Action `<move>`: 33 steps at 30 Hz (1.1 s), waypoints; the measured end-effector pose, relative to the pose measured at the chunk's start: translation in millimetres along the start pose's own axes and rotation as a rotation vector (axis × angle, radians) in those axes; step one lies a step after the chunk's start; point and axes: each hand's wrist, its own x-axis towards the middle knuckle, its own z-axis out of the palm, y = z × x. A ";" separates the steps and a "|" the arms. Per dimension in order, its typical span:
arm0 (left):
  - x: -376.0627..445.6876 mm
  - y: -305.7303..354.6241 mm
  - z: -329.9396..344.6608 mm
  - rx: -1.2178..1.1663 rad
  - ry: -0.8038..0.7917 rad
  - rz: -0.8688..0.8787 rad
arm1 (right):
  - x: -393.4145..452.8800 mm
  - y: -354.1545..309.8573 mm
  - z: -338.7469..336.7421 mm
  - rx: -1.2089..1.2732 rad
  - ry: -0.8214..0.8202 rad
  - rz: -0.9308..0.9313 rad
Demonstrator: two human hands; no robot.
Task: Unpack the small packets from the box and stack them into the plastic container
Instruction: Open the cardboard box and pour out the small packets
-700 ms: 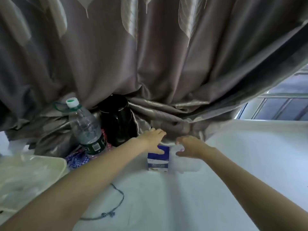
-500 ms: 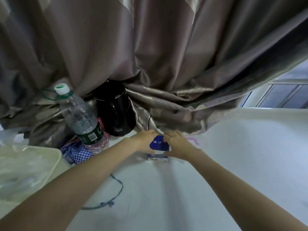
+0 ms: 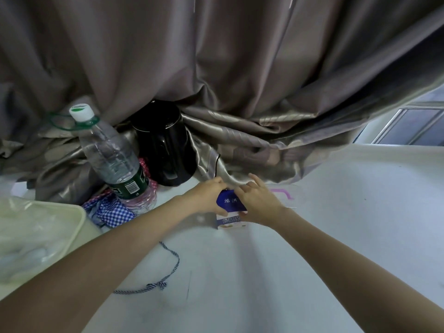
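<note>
A small blue and white box (image 3: 230, 213) stands on the white table (image 3: 312, 236), near the curtain. My left hand (image 3: 208, 195) grips its left side. On its right side and top lies my right hand (image 3: 258, 204), fingers at the blue top flap. Right behind that hand sits a clear plastic container (image 3: 292, 197) with a purple mark, mostly see-through and hard to make out. No small packets show; the box's inside is hidden.
A water bottle (image 3: 113, 162) with a green label stands at the left, a black jug (image 3: 165, 145) behind it, checked cloth (image 3: 108, 210) at its foot. A cream tub (image 3: 36, 231) holds plastic at the far left. A striped cord (image 3: 153, 280) lies in front. Grey curtain (image 3: 240, 80) hangs behind.
Both hands have come together onto the box; my right hand moved left from the clear container onto its top. The camera has tilted down.
</note>
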 end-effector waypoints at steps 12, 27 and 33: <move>1.0 -4.9 5.4 -0.026 0.061 0.033 | 13.0 -24.4 -18.5 -0.159 -0.120 -0.047; -5.7 -17.9 13.7 -0.304 0.130 0.012 | 18.5 -9.9 -31.7 0.069 -0.140 -0.013; -10.1 -22.7 19.7 -0.503 0.107 -0.101 | 30.3 11.5 -30.5 0.531 -0.092 0.290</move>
